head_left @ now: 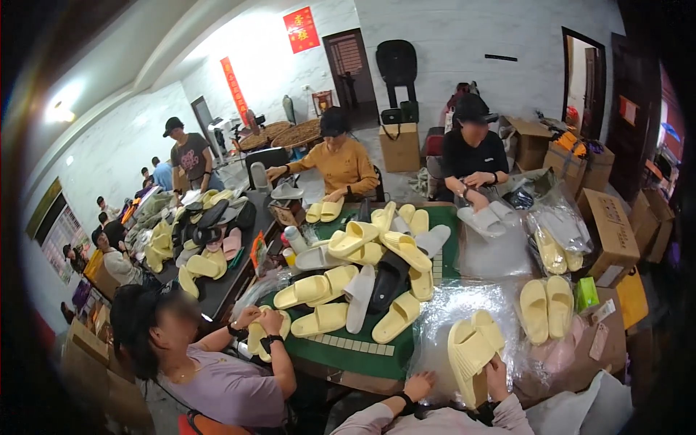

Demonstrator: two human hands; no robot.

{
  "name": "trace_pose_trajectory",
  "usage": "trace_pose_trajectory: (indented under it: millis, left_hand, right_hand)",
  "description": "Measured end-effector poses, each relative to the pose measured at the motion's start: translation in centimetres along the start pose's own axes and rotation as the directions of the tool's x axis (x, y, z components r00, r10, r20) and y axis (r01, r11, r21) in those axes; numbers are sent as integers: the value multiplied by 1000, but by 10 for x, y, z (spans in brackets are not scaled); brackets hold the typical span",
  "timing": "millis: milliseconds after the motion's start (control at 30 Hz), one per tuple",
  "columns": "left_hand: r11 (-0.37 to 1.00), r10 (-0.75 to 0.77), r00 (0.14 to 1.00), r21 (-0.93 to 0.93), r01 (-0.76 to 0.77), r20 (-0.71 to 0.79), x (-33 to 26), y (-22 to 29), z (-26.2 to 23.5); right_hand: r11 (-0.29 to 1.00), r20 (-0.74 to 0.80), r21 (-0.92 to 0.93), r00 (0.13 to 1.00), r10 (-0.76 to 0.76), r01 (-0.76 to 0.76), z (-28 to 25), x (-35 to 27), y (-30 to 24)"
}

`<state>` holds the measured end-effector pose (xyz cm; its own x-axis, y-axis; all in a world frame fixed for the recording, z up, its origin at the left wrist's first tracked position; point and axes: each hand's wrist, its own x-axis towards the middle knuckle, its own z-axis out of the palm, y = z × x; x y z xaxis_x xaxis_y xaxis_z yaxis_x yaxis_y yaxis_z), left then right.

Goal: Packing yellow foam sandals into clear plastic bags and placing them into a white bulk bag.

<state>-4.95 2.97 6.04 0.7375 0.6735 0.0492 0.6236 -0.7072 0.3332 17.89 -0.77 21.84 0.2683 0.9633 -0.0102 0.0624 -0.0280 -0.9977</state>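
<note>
Near the table's front edge, a pair of pale yellow slide slippers (pixel 467 355) stands tilted, one overlapping the other. My right hand (pixel 497 378) is closed around their right side, near the lower end. Under and behind them spreads a pile of clear plastic bags (pixel 453 301), shiny and wrinkled. Left of the slippers, my left hand (pixel 419 386) lies on the edge of this plastic with its fingers stretched out, holding nothing. Another yellow pair (pixel 547 308) sits on clear plastic to the right.
A heap of yellow, grey and black slippers (pixel 362 268) covers the green tabletop (pixel 348 359). A co-worker at left handles a yellow slipper (pixel 264 333); others work across the table. Cardboard boxes (pixel 607 232) stand at right, near a small green box (pixel 586 293).
</note>
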Motion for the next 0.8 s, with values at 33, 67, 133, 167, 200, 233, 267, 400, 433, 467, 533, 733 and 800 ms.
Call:
trace_pose_trajectory:
  millis: [33, 67, 133, 167, 200, 233, 267, 400, 433, 467, 533, 733, 800]
  left_hand:
    - [999, -54, 992, 8, 54, 113, 5, 1, -5]
    - [994, -107, 969, 20, 105, 223, 10, 3, -13]
    - [994, -98, 988, -45, 104, 115, 15, 13, -30]
    - [991, -84, 996, -107, 84, 7, 16, 17, -33]
    - [985, -128, 992, -120, 127, -3, 14, 14, -28]
    - [981, -152, 988, -121, 150, -10, 15, 15, -28]
    - [982, -135, 987, -146, 122, -86, 15, 16, -29]
    - [943, -245, 958, -266, 200, -148, 19, 13, -30]
    - [918, -292, 951, -307, 250, -98, 21, 12, -32]
    - [915, -302, 948, -308, 259, -99, 23, 12, -35]
    - [900, -243, 952, -411, 149, -188, 26, 12, -46]
    - [605, -404, 892, -791, 94, -203, 37, 4, -73]
    - [738, -306, 923, -671, 73, -235, 35, -3, -77]
  right_hand:
    - [1000, 8, -17, 1000, -5, 5, 0, 1, -3]
    - [999, 9, -1, 999, 43, -43, -3, 3, 14]
    - [998, 19, 40, 999, 50, -51, -11, 7, 35]
    - [995, 18, 81, 998, 59, -60, -11, 9, 42]
    - [991, 16, 124, 999, 46, -48, 0, 7, 20]
    - [991, 41, 121, 998, 46, -51, 0, 5, 16]
    - [971, 27, 223, 996, 86, -90, -1, 6, 13]
    - [930, 164, 287, 968, 188, -229, -17, 5, -16]
    - [945, 236, 212, 952, 197, -248, -27, 4, -19]
    - [940, 345, 188, 915, 209, -285, -35, 3, -24]
    - [903, 466, 168, 839, 281, -396, -47, 3, -28]
    - [864, 639, -178, 612, 466, -472, -49, -10, -25]
    - [868, 605, -148, 651, 459, -475, -61, -10, 34]
